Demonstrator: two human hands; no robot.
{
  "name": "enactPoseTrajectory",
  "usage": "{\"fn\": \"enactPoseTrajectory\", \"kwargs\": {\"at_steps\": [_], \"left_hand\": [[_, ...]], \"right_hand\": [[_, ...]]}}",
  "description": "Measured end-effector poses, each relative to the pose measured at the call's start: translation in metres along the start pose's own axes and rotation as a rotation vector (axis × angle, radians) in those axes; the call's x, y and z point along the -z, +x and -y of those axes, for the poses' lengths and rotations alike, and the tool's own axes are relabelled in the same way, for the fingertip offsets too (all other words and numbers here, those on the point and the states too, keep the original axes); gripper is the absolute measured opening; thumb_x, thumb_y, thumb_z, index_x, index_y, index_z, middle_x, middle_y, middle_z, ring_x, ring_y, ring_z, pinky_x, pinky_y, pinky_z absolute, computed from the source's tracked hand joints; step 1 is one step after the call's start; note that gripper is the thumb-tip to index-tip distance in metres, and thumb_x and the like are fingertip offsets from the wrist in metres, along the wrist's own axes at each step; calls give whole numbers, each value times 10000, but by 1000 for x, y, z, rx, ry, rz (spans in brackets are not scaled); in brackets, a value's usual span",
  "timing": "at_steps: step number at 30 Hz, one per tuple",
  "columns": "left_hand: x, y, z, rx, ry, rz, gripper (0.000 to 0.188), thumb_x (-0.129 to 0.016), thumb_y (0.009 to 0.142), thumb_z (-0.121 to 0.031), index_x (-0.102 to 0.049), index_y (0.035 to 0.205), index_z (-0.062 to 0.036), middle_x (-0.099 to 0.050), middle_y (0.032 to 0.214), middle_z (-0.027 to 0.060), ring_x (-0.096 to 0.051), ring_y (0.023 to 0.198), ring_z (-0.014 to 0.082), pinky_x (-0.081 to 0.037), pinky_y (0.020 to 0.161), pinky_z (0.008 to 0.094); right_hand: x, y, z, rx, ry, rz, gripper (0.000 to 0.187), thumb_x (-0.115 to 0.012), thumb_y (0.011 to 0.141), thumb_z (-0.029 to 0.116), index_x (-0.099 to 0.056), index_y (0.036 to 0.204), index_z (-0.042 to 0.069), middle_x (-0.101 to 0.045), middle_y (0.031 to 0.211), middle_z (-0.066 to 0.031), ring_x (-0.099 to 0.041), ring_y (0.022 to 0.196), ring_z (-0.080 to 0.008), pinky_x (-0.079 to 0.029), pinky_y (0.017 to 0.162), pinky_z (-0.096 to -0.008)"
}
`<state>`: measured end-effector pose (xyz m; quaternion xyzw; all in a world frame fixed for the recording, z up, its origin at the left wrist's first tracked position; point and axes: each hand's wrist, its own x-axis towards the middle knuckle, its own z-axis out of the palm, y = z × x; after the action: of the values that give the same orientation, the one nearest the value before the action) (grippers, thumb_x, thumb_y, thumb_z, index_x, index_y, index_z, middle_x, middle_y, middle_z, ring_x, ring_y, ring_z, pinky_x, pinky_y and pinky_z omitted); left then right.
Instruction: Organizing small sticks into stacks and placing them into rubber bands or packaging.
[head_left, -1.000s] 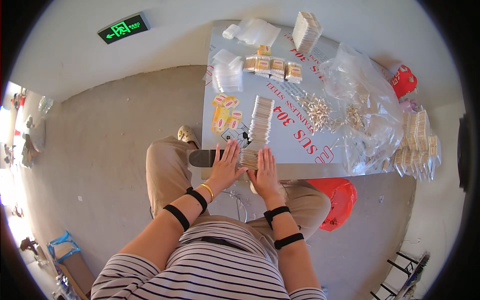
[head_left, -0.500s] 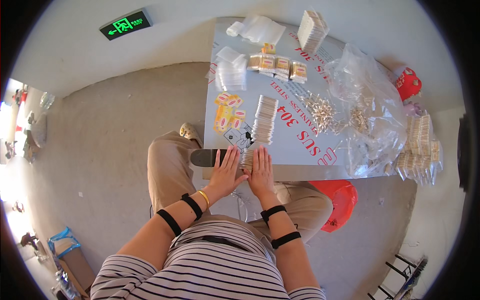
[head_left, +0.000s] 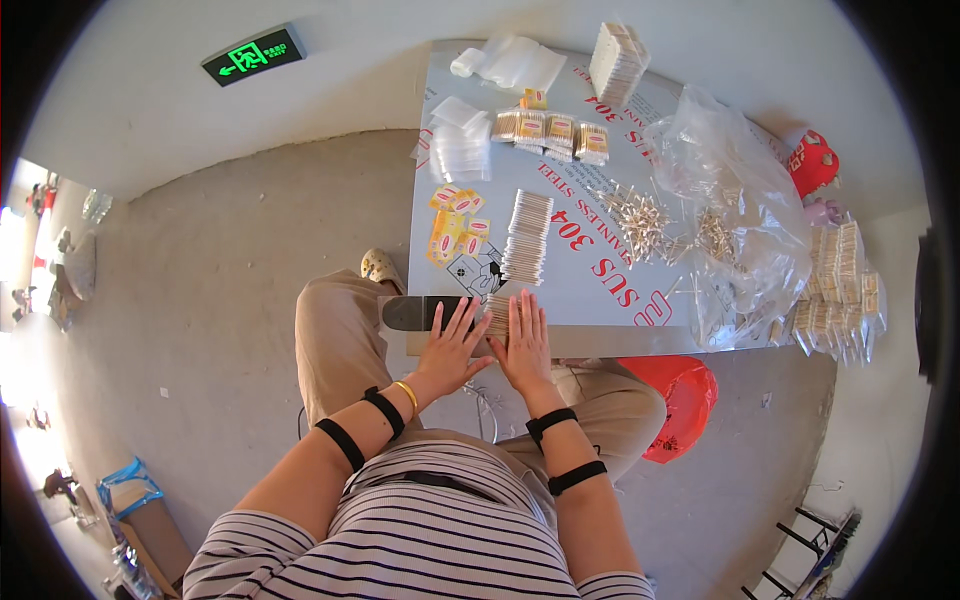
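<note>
Near the table's front edge, a small batch of cotton swabs (head_left: 497,312) lies between my two hands. My left hand (head_left: 449,345) is flat beside the batch's left end, fingers stretched and a little apart. On the other side, my right hand (head_left: 523,345) has its fingers straight, against or just over the right ends; exact contact is hard to tell. Just beyond, a long row of cotton swabs (head_left: 528,238) lies side by side. A dark rounded flat strip (head_left: 405,314) sticks out past the table's left edge, by my left fingers.
Yellow printed cards (head_left: 458,225) and clear bags (head_left: 460,150) lie at the left. Packed swab bundles (head_left: 558,132) stand farther back. Loose swabs (head_left: 640,222) and a large plastic bag (head_left: 735,180) are at the right, beside stacked swab packs (head_left: 838,290). A red bag (head_left: 680,410) sits below the table.
My fingers have spread slightly, and my left hand sits a bit farther from the right, showing more of the small swab batch. The other items lie as before.
</note>
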<state>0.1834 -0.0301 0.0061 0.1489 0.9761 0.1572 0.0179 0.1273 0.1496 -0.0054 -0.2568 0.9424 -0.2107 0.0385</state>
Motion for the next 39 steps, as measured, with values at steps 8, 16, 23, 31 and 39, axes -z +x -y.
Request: {"fn": "enactPoseTrajectory", "kwargs": {"at_steps": [8, 16, 23, 31, 39], "left_hand": [[-5, 7, 12, 97, -21, -52, 865, -476, 954, -564, -257, 1525, 48, -199, 1624, 195, -153, 1519, 333, -44, 1207, 580], [4, 14, 3, 102, -8, -50, 786, -555, 926, -510, -369, 1474, 23, -267, 1596, 163, -179, 1506, 338, -78, 1210, 580], [9, 2, -7, 6, -19, -47, 615, -636, 897, -426, -485, 1420, -140, -322, 1561, 128, -198, 1493, 357, -83, 1203, 603], [7, -3, -4, 4, -26, -52, 602, -626, 905, -436, -490, 1417, -151, -320, 1564, 121, -190, 1497, 355, -67, 1202, 609], [8, -4, -2, 7, -41, -44, 566, -607, 919, -442, -508, 1396, -155, -320, 1565, 120, -186, 1500, 348, -53, 1202, 610]], "right_hand": [[-2, 1, -8, 5, -9, -1, 853, -596, 935, 408, -188, 1559, -7, -142, 1636, -214, -131, 1523, -361, -146, 1225, -493], [16, 4, -1, 37, 19, -138, 596, -691, 838, 221, -469, 1356, 28, -383, 1447, -189, -365, 1365, -362, -294, 1131, -492], [30, 23, 7, 97, 38, -163, 132, -721, 757, 100, -621, 844, 103, -532, 963, -49, -518, 993, -270, -428, 871, -420], [26, 31, 5, 153, -48, -129, 97, -720, 754, 126, -625, 775, 118, -534, 937, -40, -515, 972, -252, -422, 846, -389], [26, 40, 4, 222, -149, -71, 69, -685, 771, 138, -625, 761, 106, -541, 920, -44, -517, 973, -239, -414, 844, -374]]}}
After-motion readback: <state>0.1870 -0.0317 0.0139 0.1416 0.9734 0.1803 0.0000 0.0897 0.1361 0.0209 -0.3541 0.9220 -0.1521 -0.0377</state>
